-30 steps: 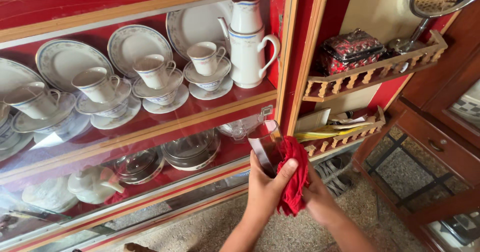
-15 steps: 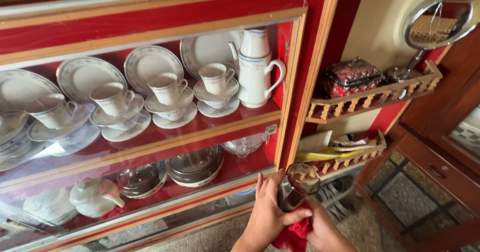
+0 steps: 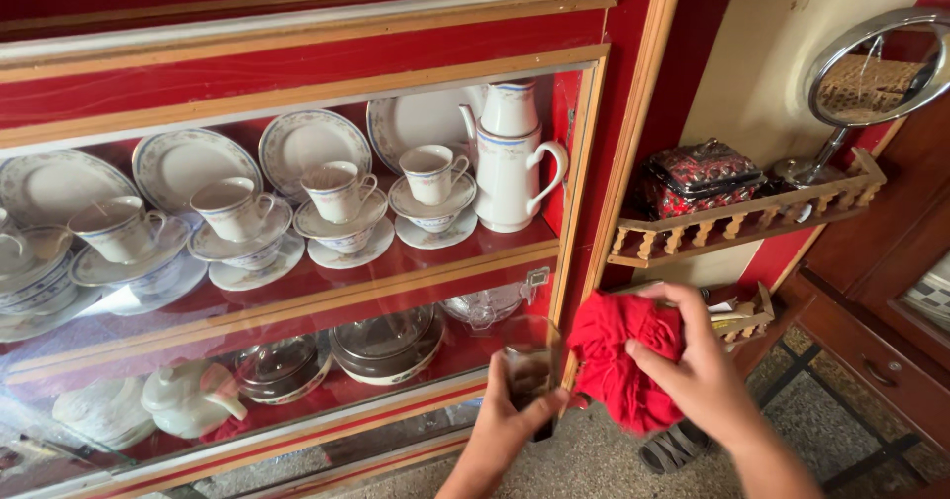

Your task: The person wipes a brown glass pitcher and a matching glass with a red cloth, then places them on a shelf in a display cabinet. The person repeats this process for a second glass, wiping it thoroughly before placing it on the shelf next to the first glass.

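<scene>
Red cloth (image 3: 621, 365) is bunched in the right hand (image 3: 698, 370), whose fingers curl around and pinch the fabric from the far side, thumb pressing near the front. The left hand (image 3: 505, 430) holds a clear drinking glass (image 3: 529, 375) low in front of the red display cabinet (image 3: 594, 162), fingers wrapped around its lower body with the thumb across the front face. Glass and cloth sit just beside each other but apart, both below the shelf of cups and saucers (image 3: 336, 212) and the tall white teapot (image 3: 510, 157).

To wipe well from here, I judge the glass needs a steadier hold near its base, so the rim and walls stay free for the cloth. The cloth works best gathered into a firm pad instead of a loose bundle, then pressed into the mouth while the left hand turns the glass. The cabinet's wooden frame is very near the glass, so keeping it clear of that edge avoids a knock. Motion blur hides whether the glass is already clean.
</scene>
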